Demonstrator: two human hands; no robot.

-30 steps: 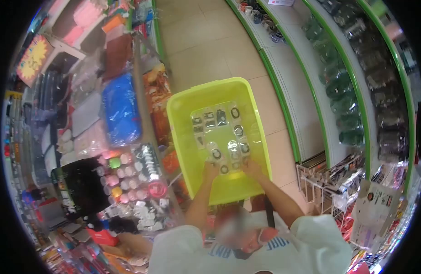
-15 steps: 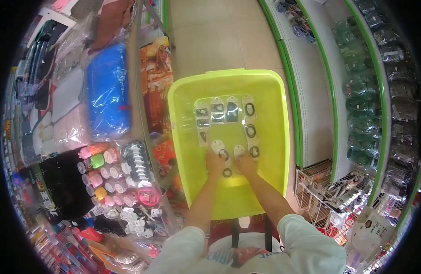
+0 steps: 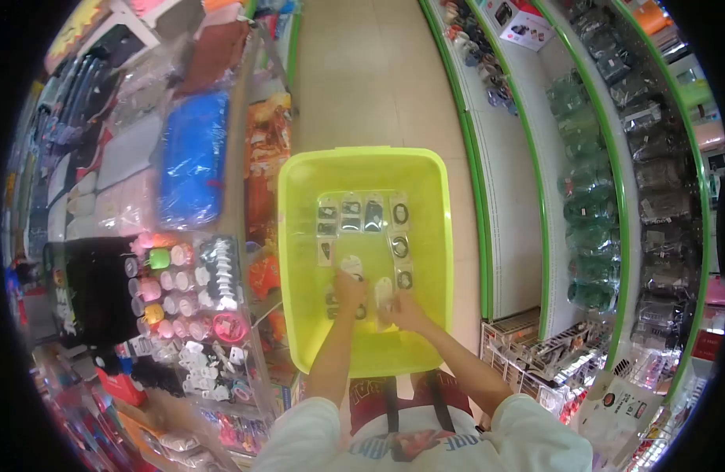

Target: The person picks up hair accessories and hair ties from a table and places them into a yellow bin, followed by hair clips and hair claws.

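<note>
Yellow-green plastic tub point(image 3: 444, 236), small clear packets lying in it. Left hand point(image 3: 349, 292) is at a white-tagged packet point(image 3: 351, 266): tag sticks out just past the fingertips on the far side, black loop partly under the fingers. Fingers bunched close together; can't tell if they're pinching or only pressing. Right hand point(image 3: 405, 311) has thumb and fingers closed on the edge of a clear packet point(image 3: 384, 293); its pale top shows left of and beyond the fingertips. Black-ring packets point(image 3: 400, 247) line the tub's right side, just beyond that hand. Dark-insert packet point(image 3: 373, 215) sits in the far row, well apart from both hands.
</note>
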